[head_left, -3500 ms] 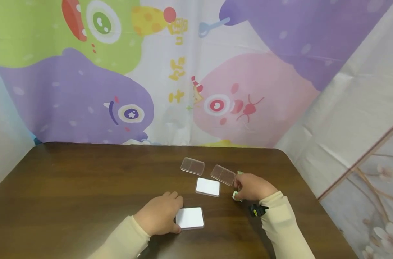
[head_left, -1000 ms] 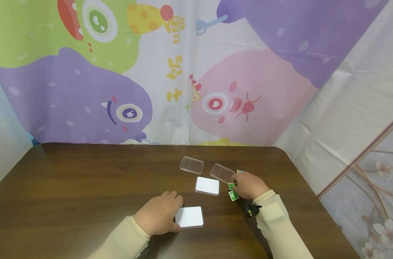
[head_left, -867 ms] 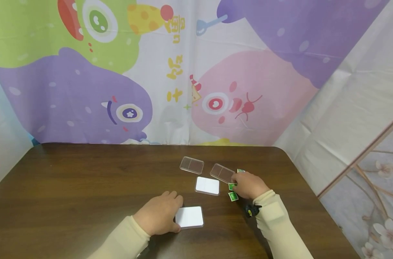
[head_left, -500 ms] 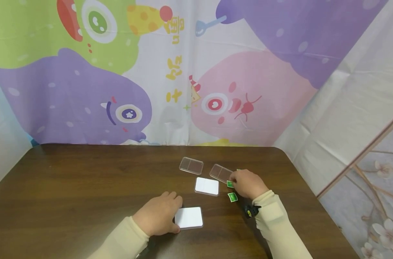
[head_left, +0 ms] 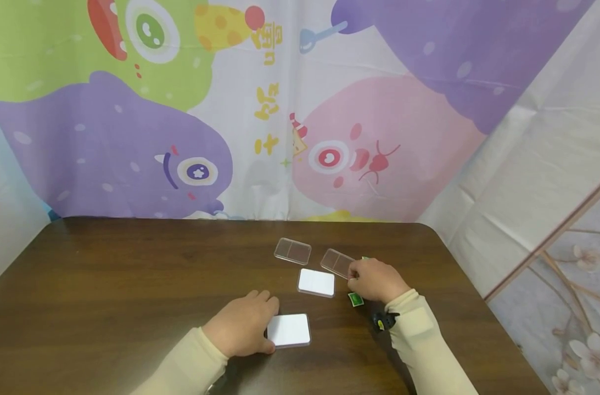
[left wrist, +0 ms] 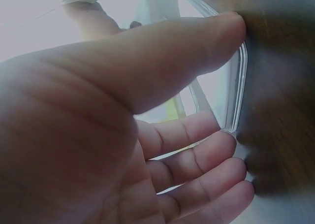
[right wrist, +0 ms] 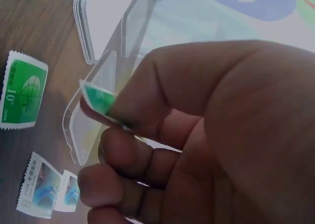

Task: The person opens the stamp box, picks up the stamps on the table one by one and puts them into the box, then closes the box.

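Note:
My left hand (head_left: 242, 326) grips the left end of a clear plastic case (head_left: 291, 330) with a white insert, thumb at the near edge and fingers at the far edge. The case lies flat on the table. Over to the right, my right hand (head_left: 379, 278) pinches a green postage stamp (right wrist: 98, 98) between thumb and index finger, its other fingers curled. A second green stamp (right wrist: 24, 90), marked 10, lies near that hand. Two multicoloured stamps (right wrist: 40, 187) overlap on the table below it in the right wrist view; in the head view the hand mostly hides them.
Another white-filled case (head_left: 317, 282) lies between the hands, farther back. Behind it are two clear lids (head_left: 292, 250), the right one (head_left: 336, 261) partly covered by the right hand. The brown wooden table (head_left: 132, 274) ends at a printed cloth backdrop (head_left: 260, 186).
My right hand has shifted slightly left, and the green stamps once bunched under it have spread apart. One is now pinched in its fingers. The left hand stays on its case.

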The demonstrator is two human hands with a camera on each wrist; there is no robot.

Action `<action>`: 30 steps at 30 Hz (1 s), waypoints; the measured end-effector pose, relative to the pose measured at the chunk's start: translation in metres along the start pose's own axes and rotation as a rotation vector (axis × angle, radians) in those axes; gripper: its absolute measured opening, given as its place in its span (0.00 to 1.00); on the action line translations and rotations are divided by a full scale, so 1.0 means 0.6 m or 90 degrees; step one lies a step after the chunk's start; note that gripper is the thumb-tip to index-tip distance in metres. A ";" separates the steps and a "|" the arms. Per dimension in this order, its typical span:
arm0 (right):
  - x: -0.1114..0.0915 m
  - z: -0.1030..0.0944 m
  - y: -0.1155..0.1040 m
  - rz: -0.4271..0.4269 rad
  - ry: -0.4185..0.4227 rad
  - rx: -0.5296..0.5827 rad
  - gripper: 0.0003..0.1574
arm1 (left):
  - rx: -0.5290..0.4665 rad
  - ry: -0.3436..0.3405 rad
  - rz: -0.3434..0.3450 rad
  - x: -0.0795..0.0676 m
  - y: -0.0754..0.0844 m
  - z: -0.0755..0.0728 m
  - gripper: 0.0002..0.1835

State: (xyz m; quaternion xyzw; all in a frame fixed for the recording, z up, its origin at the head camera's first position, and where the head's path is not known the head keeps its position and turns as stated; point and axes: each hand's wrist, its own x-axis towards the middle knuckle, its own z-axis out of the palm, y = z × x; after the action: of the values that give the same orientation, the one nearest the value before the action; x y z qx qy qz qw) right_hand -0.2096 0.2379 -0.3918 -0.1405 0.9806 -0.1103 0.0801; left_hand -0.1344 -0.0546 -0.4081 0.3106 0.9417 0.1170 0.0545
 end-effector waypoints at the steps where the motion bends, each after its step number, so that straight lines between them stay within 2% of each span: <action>1: 0.001 0.000 0.000 -0.001 0.003 -0.001 0.07 | -0.001 0.000 0.000 0.000 0.000 0.000 0.31; 18: 0.003 0.003 0.000 -0.023 0.008 0.003 0.11 | 0.001 -0.003 -0.001 0.001 -0.002 0.000 0.31; 30: 0.001 0.001 -0.001 -0.028 0.021 -0.004 0.09 | -0.001 -0.003 0.000 0.002 0.000 -0.001 0.31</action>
State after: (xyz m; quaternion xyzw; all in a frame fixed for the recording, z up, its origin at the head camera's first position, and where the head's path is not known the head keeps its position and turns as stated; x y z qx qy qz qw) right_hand -0.2101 0.2370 -0.3923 -0.1602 0.9789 -0.1111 0.0610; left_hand -0.1356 -0.0544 -0.4074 0.3107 0.9416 0.1167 0.0570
